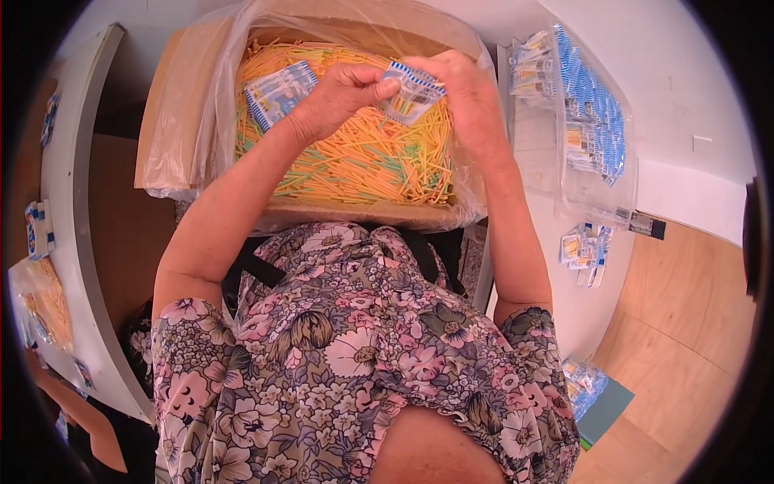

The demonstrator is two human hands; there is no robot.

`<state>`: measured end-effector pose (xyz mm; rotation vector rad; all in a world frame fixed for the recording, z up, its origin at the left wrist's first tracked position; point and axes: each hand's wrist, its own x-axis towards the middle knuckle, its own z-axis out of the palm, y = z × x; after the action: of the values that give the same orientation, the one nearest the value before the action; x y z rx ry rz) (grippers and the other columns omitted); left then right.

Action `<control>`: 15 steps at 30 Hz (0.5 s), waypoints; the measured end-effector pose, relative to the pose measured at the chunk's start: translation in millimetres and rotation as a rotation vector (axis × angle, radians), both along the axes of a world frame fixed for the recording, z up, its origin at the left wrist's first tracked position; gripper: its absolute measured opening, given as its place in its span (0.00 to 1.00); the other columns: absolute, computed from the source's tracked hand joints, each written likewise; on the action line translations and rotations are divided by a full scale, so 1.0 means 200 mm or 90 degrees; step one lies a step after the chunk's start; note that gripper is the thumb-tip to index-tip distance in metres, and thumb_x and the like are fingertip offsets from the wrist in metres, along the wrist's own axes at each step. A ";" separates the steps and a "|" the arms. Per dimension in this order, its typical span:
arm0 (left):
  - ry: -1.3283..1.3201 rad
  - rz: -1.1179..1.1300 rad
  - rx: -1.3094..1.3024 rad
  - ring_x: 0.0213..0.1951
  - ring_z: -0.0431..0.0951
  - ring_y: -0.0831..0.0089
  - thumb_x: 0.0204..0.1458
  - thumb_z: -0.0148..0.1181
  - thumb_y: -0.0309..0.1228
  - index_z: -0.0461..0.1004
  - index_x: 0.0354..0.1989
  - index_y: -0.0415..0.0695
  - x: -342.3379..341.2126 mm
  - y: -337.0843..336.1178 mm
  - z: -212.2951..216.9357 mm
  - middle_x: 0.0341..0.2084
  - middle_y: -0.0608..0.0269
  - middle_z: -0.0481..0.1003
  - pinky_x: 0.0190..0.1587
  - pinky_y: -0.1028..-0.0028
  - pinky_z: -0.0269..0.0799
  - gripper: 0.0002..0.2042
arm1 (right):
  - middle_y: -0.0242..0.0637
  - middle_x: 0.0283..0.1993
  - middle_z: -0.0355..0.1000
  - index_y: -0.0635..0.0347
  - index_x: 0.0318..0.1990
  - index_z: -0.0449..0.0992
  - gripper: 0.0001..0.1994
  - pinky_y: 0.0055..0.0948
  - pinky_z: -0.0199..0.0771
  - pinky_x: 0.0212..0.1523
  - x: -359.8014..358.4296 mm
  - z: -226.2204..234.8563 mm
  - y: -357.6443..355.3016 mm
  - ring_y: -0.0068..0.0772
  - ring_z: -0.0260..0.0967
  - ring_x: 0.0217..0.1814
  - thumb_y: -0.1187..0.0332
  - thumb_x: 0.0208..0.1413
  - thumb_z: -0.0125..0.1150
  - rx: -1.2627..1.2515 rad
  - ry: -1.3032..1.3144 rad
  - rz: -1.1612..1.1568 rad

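My left hand [343, 97] pinches a small clear packet [413, 95] by its left side, thumb in front. The packet has a blue-and-white striped edge, and thin coloured sticks show through its lower part. On its upper right edge my right hand [474, 101] is closed, fingers bent over the striped border; part of its grip is hidden. Both hands are above an open cardboard box [367, 216] lined with clear plastic. Loose thin sticks [355, 165], mostly orange and yellow with some green, fill the box. A stack of flat packets [278, 93] lies on them at the left.
At the right, a clear plastic bin [629, 153] holds many blue-and-white packets [592, 105]. More packets [587, 246] lie beside it on the white table [544, 242]. A white-edged table [85, 161] stands at the left, with a bag of sticks [48, 302]. Another person's arm [76, 407] shows lower left.
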<state>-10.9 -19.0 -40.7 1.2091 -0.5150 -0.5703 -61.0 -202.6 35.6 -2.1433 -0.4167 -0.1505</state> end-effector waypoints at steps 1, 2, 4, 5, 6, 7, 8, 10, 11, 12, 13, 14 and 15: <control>0.003 0.002 0.000 0.34 0.71 0.84 0.55 0.58 0.35 0.78 0.40 0.39 0.01 0.00 -0.02 0.31 0.69 0.76 0.42 0.79 0.69 0.12 | 0.34 0.43 0.65 0.62 0.49 0.72 0.18 0.21 0.62 0.44 0.00 -0.01 0.00 0.23 0.63 0.45 0.58 0.64 0.41 -0.050 -0.002 0.045; -0.001 0.002 -0.002 0.34 0.71 0.84 0.55 0.58 0.36 0.78 0.41 0.39 0.02 0.01 -0.04 0.31 0.69 0.76 0.42 0.78 0.69 0.13 | 0.34 0.43 0.65 0.62 0.49 0.72 0.18 0.21 0.62 0.44 0.00 -0.01 0.02 0.23 0.63 0.45 0.58 0.64 0.41 -0.050 0.000 0.048; -0.004 0.003 -0.003 0.35 0.71 0.83 0.55 0.58 0.37 0.77 0.42 0.39 0.02 0.01 -0.05 0.32 0.69 0.76 0.42 0.78 0.69 0.14 | 0.34 0.45 0.64 0.62 0.56 0.66 0.23 0.21 0.61 0.45 -0.02 -0.02 0.05 0.24 0.63 0.45 0.54 0.64 0.39 -0.048 -0.071 0.002; -0.009 0.009 0.005 0.35 0.71 0.83 0.55 0.58 0.37 0.77 0.42 0.40 0.03 0.01 -0.04 0.32 0.69 0.76 0.42 0.78 0.69 0.14 | 0.34 0.45 0.64 0.62 0.56 0.66 0.23 0.21 0.61 0.45 -0.01 -0.04 0.05 0.24 0.63 0.45 0.54 0.64 0.39 -0.047 -0.069 0.002; -0.015 0.016 0.014 0.35 0.71 0.83 0.55 0.58 0.37 0.77 0.42 0.40 0.03 0.01 -0.02 0.31 0.70 0.76 0.42 0.78 0.69 0.14 | 0.34 0.45 0.65 0.62 0.57 0.64 0.25 0.22 0.62 0.45 0.01 -0.06 0.04 0.26 0.63 0.45 0.51 0.64 0.37 0.007 -0.020 -0.036; -0.012 0.017 0.016 0.35 0.71 0.83 0.55 0.58 0.37 0.77 0.42 0.40 0.02 0.01 -0.02 0.31 0.70 0.76 0.42 0.78 0.69 0.14 | 0.34 0.45 0.66 0.63 0.57 0.63 0.27 0.23 0.63 0.46 0.02 -0.08 0.03 0.28 0.64 0.46 0.49 0.64 0.35 0.061 0.030 -0.075; -0.009 0.019 0.025 0.34 0.71 0.84 0.55 0.58 0.37 0.78 0.41 0.40 0.02 0.01 -0.01 0.31 0.70 0.76 0.42 0.78 0.68 0.13 | 0.34 0.45 0.66 0.63 0.57 0.63 0.27 0.23 0.63 0.46 0.03 -0.09 0.03 0.28 0.64 0.46 0.49 0.64 0.35 0.063 0.033 -0.074; -0.005 0.024 0.034 0.34 0.71 0.84 0.55 0.58 0.37 0.78 0.40 0.40 0.02 0.01 -0.01 0.30 0.71 0.76 0.42 0.79 0.68 0.13 | 0.33 0.42 0.69 0.63 0.50 0.69 0.22 0.28 0.65 0.45 0.05 -0.09 0.02 0.29 0.66 0.44 0.53 0.63 0.41 0.419 0.200 -0.271; -0.010 0.069 0.004 0.34 0.70 0.85 0.55 0.58 0.36 0.78 0.39 0.39 0.05 0.01 -0.02 0.29 0.72 0.76 0.41 0.79 0.68 0.12 | 0.33 0.42 0.69 0.63 0.50 0.69 0.22 0.28 0.65 0.45 0.04 -0.15 -0.01 0.29 0.66 0.44 0.53 0.63 0.41 0.420 0.201 -0.270; -0.016 0.113 -0.027 0.33 0.70 0.86 0.55 0.58 0.35 0.78 0.38 0.39 0.06 0.02 -0.03 0.29 0.72 0.76 0.41 0.80 0.67 0.11 | 0.35 0.39 0.71 0.64 0.44 0.71 0.19 0.30 0.67 0.42 0.02 -0.26 -0.07 0.31 0.68 0.41 0.56 0.61 0.46 0.175 0.183 -0.254; -0.014 0.117 -0.025 0.33 0.70 0.86 0.55 0.58 0.35 0.78 0.38 0.39 0.07 0.02 -0.03 0.29 0.72 0.76 0.41 0.80 0.67 0.11 | 0.37 0.35 0.72 0.65 0.38 0.74 0.16 0.33 0.69 0.40 0.01 -0.28 -0.06 0.34 0.70 0.38 0.58 0.58 0.51 -0.068 0.161 -0.230; 0.002 0.134 -0.051 0.33 0.70 0.86 0.55 0.58 0.34 0.78 0.38 0.39 0.08 0.03 -0.03 0.29 0.73 0.75 0.41 0.80 0.67 0.11 | 0.37 0.35 0.72 0.65 0.38 0.74 0.16 0.33 0.69 0.40 -0.01 -0.31 -0.04 0.34 0.70 0.38 0.58 0.58 0.51 -0.067 0.163 -0.226; 0.018 0.151 -0.078 0.33 0.70 0.87 0.55 0.58 0.34 0.78 0.37 0.40 0.09 0.04 -0.03 0.29 0.73 0.75 0.40 0.81 0.66 0.10 | 0.42 0.34 0.73 0.67 0.35 0.75 0.15 0.35 0.70 0.39 -0.04 -0.35 0.01 0.38 0.72 0.38 0.61 0.53 0.53 -0.232 0.174 -0.120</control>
<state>6.7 -10.1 -46.5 1.1246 -0.3706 -0.3476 -69.5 -201.4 -34.2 -2.5168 -0.0843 0.1213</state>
